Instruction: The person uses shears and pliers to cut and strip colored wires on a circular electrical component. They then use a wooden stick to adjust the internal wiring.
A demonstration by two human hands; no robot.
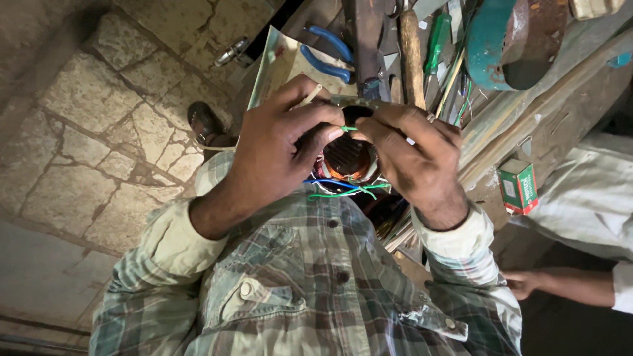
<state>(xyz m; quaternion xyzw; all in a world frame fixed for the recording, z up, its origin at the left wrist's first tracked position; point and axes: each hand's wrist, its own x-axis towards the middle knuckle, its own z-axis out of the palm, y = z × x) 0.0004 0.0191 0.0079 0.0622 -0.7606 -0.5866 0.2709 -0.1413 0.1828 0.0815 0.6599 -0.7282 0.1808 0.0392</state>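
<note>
Stone floor point(86, 138), cracked and irregular, fills the left of the view. A worn wooden bench point(560, 112) runs along the right, cluttered: a teal round housing point(508, 39), a wooden hammer handle point(412, 56), blue-handled pliers point(330, 56), a green screwdriver point(435, 43) and a small green and red box point(519, 186). Both hands meet over a round motor winding point(347, 158), copper-coloured with dark ribbed core, held close to the plaid shirt; its open face points toward the camera. Left hand point(277, 151) and right hand point(412, 161) wrap its sides, fingertips pressed together, pinching a thin green wire point(348, 128) lying crosswise. Blue leads point(333, 182) hang below. Another person's hand point(524, 283) rests at lower right.
</note>
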